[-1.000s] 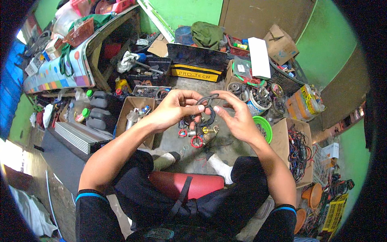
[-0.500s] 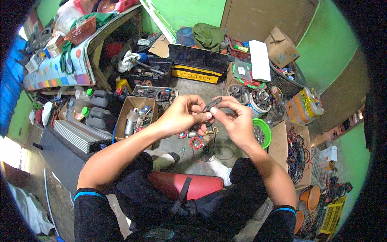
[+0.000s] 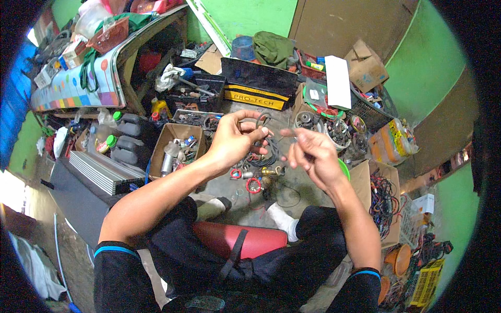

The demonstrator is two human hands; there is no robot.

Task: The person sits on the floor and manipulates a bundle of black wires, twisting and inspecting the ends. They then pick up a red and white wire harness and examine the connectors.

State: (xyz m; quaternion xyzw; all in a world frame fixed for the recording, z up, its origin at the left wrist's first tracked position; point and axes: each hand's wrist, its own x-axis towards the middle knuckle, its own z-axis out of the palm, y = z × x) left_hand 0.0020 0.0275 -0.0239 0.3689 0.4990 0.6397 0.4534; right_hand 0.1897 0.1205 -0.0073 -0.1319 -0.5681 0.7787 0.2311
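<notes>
Hands (image 3: pixel 232 141) (image 3: pixel 318 159): two. Socks (image 3: pixel 213 209) (image 3: pixel 284 218): two. Dark jugs (image 3: pixel 134 126) (image 3: pixel 129 151): two. Orange pots (image 3: pixel 402 259) (image 3: pixel 385 287): two. Red seat (image 3: pixel 215 236): one. White panel (image 3: pixel 338 82): one. Yellow crate (image 3: pixel 427 283): one.

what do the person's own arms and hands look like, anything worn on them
Each arm has a short black fabric sleeve with a thin bright-blue stripe near its hem. Below that, both forearms are bare. The left hand and right hand wear no gloves; no watch shows.
</notes>
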